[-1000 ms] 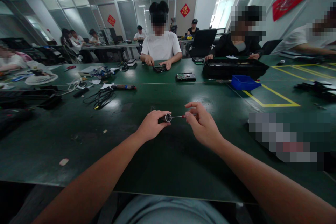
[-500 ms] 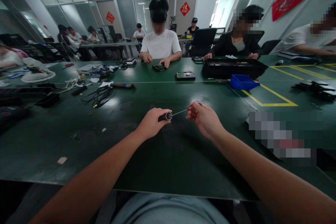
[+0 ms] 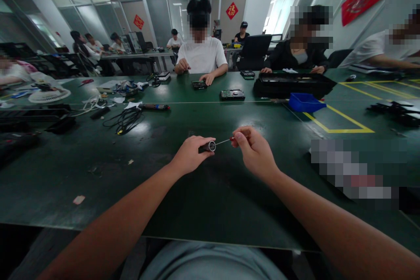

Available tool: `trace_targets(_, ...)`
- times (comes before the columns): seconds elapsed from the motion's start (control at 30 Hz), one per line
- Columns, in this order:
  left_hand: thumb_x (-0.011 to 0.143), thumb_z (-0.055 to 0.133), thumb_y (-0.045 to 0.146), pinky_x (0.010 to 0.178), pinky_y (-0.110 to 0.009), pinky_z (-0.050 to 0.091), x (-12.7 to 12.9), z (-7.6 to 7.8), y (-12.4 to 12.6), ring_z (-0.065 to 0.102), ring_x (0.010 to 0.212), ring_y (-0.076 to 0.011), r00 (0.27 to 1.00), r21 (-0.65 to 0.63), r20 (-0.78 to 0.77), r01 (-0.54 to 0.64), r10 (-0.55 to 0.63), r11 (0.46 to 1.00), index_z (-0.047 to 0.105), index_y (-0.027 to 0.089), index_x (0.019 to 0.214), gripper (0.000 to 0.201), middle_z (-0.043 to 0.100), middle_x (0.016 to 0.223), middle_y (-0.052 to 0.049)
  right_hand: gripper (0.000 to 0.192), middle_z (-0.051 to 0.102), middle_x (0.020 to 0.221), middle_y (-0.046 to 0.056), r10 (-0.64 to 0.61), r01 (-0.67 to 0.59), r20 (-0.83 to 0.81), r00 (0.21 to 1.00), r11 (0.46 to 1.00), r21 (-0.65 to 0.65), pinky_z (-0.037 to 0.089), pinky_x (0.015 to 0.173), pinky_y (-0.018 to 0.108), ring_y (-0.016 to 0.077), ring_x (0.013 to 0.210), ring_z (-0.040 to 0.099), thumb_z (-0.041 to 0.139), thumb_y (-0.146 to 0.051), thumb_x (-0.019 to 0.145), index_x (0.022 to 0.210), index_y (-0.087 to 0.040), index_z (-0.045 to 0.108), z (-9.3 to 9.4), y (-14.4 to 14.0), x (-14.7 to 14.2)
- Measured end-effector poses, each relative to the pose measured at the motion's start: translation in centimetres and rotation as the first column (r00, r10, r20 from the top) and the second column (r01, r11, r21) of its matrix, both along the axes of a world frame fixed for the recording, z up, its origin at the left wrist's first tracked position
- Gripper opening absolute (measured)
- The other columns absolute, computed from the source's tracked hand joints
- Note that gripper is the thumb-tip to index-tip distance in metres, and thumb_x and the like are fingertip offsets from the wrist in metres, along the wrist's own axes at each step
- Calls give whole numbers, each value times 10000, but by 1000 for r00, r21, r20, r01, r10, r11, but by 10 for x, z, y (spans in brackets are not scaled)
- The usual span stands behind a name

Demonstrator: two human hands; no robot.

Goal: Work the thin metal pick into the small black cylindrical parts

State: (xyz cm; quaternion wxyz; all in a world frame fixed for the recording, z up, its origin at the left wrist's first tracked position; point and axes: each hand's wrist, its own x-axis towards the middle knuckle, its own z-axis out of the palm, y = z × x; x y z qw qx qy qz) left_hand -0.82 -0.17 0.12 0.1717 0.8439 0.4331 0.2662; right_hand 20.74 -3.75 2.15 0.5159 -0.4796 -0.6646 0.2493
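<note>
My left hand is closed around a dark cylinder, whose round, silver-rimmed end faces right and towards me. Between my right hand's fingers is a screwdriver with a red handle and a thin metal shaft. The shaft points left, and its tip is at the rim of the cylinder; whether it reaches inside cannot be made out. My right hand is closed on the handle and partly covers it. Both hands are above the green table, near its middle.
A hard drive lies beyond my hands, with a blue scoop-like tray and a long black bin to its right. A corded tool and its black cable lie left. A co-worker sits opposite, one hand on another drive.
My right hand has turned, its knuckles now higher, and the screwdriver handle has come slightly left, closer to the cylinder. My left hand has hardly moved. The co-worker opposite has shifted one hand.
</note>
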Motion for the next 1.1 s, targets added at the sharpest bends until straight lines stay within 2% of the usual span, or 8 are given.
trace_targets(0.13,840,736,266,890,-369,440,0,0,0,584,969,-210,1000,-4,-10,4,-4,1000,641,265,1252,423,690,1056,-25,183,686,815,32,-27,21,97,995,998,63,488,708,345,186,754,669,472,-368,985,987,-216,575,-1,-3,0)
trace_targets(0.73,853,710,309,871,-377,431,-3,-4,3,581,962,-226,1000,-33,-27,-4,3,999,640,277,1253,408,684,1038,-29,165,685,818,56,-103,47,306,946,982,184,483,657,329,199,707,674,459,-325,982,1001,-193,557,5,-6,-1)
trace_targets(0.93,851,700,279,887,-381,440,-1,-3,2,586,970,-225,1000,-61,8,-18,19,998,654,246,1184,338,678,1049,-37,176,677,813,52,-121,70,308,944,983,172,477,662,323,190,707,663,470,-333,983,989,-189,571,4,-3,0)
trace_targets(1.1,855,668,223,871,-354,472,2,2,-2,589,966,-209,989,-122,114,-85,100,989,614,192,1086,239,635,1072,-51,198,675,837,49,-133,92,261,956,982,163,485,681,328,184,717,656,477,-355,986,1037,-191,576,3,-4,1)
